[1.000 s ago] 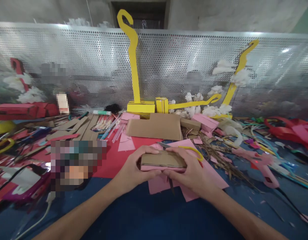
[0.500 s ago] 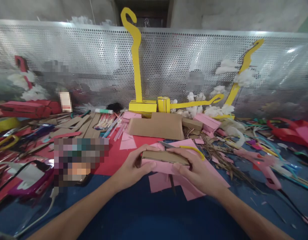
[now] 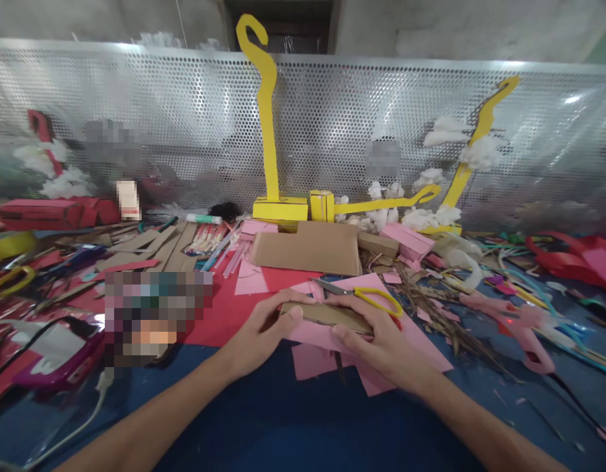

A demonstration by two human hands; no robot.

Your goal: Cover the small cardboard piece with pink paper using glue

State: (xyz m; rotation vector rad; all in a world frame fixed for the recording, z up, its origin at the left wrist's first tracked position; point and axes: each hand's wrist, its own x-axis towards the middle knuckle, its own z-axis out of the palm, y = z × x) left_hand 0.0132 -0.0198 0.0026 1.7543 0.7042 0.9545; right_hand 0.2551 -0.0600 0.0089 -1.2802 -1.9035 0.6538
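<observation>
Between my hands is a small cardboard box (image 3: 327, 316), its bare brown side facing me. My left hand (image 3: 268, 328) grips its left end, thumb on the near face. At the right end, my right hand (image 3: 374, 334) closes round it with the thumb along the lower edge. Pink paper sheets (image 3: 382, 380) lie under and around the box. Just behind my right hand rest yellow-handled scissors (image 3: 376, 293), partly covered by the fingers. A larger folded cardboard piece (image 3: 305, 248) stands beyond the box.
A pink hot glue gun (image 3: 522, 324) with a lit red light lies at right, near brown twigs (image 3: 445, 314). Yellow paper hooks on box bases (image 3: 281, 208) stand before a perforated metal panel (image 3: 323, 131). At left are a purple power strip (image 3: 61, 360) and cardboard strips (image 3: 160, 246).
The box has turned in my hands: its pink near face has given way to bare cardboard. My left thumb has shifted up onto that face, and more of the scissors shows.
</observation>
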